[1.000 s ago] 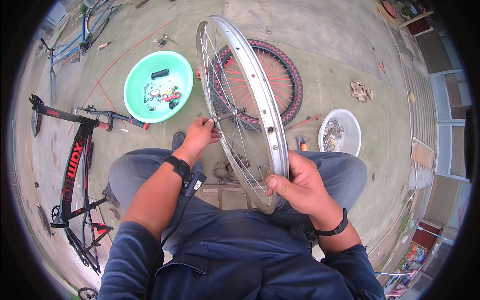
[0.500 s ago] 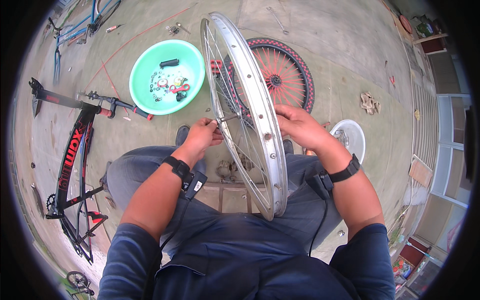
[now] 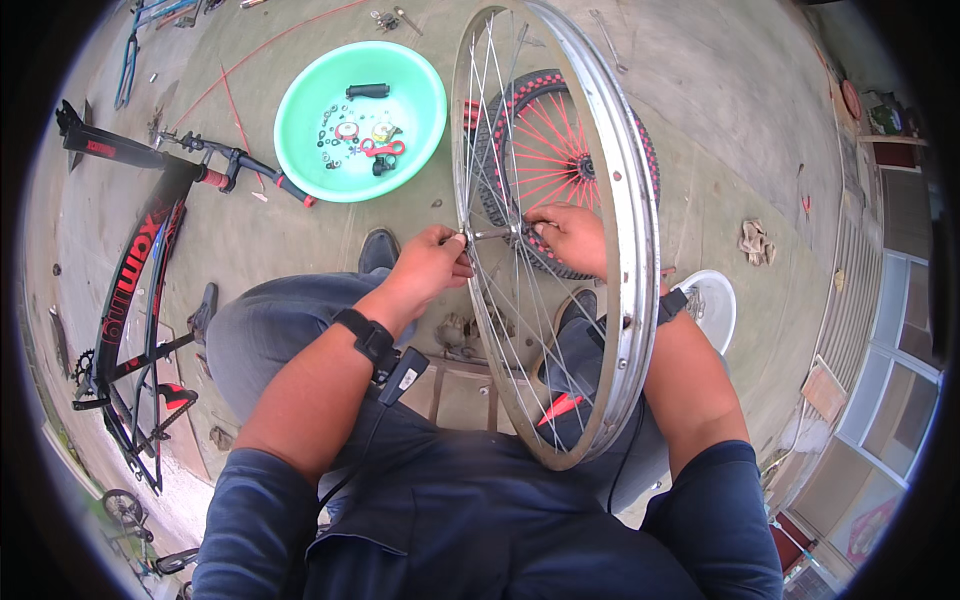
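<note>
A bare metal wheel [image 3: 628,260] stands on edge in front of the body, its lower rim down by the trousers [image 3: 400,428]. The rim makes a tall, narrow oval whose long axis runs away from the lap, its far end leaning a little to the left. Its hub [image 3: 492,236] points crosswise, one end to the left and the other to the right.

A second ago the right hand [image 3: 572,238] held the near part of the rim, thumb on the metal; half a second ago it was outside the rim on the right. Now it is at the hub, and its wrist is hidden behind the rim. The wheel has swung to show more of its spokes, while the left hand [image 3: 432,265] has stayed at the hub's left end.

The wheel's middle lies between the two hands. The left thumb and fingers are pinched together on the hub's left end. The right fingers are curled and partly closed at the other end; whether they grip it, I cannot tell.

Farther off, a white bowl [image 3: 724,322] sits to the right and a black bike frame [image 3: 142,255] lies to the left. Beyond the hands are a wheel with red spokes [image 3: 580,167], partly hidden, and a green bowl [image 3: 415,100] holding small parts [image 3: 382,148].
</note>
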`<state>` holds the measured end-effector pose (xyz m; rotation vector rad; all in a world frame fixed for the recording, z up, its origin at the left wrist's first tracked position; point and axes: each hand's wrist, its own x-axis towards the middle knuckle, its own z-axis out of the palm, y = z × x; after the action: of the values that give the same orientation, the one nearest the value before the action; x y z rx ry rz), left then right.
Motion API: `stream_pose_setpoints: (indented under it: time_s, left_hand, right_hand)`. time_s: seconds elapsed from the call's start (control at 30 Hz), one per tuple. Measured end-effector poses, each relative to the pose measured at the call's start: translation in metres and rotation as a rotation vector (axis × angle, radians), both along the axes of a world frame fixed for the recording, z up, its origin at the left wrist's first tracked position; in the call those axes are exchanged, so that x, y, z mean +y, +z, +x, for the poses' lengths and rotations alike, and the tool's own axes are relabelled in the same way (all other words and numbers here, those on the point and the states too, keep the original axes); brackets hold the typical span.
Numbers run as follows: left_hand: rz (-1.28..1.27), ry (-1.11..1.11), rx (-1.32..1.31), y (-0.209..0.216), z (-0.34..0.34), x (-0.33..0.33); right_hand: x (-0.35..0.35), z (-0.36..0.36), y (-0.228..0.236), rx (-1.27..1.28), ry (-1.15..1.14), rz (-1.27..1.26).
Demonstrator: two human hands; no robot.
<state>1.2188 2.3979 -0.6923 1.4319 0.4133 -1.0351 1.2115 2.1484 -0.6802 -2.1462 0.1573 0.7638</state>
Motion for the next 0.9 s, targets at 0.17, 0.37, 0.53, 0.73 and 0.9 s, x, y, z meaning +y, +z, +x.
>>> stream_pose_setpoints:
  time_s: [0.17,0.37,0.53,0.73,0.9]
  left_hand:
    - [0.006,0.006,0.008,-0.001,0.001,-0.001]
    - [0.001,0.022,0.016,-0.002,0.001,0.000]
    - [0.001,0.032,0.017,-0.002,0.001,-0.001]
    - [0.000,0.021,0.015,-0.002,0.001,-0.002]
    - [-0.003,0.020,0.018,-0.001,0.002,-0.002]
  right_hand:
    - [-0.001,0.001,-0.004,0.035,-0.194,0.276]
    - [-0.012,0.010,0.001,0.221,-0.061,-0.006]
    - [-0.006,0.008,0.004,0.346,-0.460,0.390]
    - [-0.004,0.008,0.010,0.430,-0.619,0.560]
    - [-0.002,0.008,0.014,0.477,-0.674,0.594]
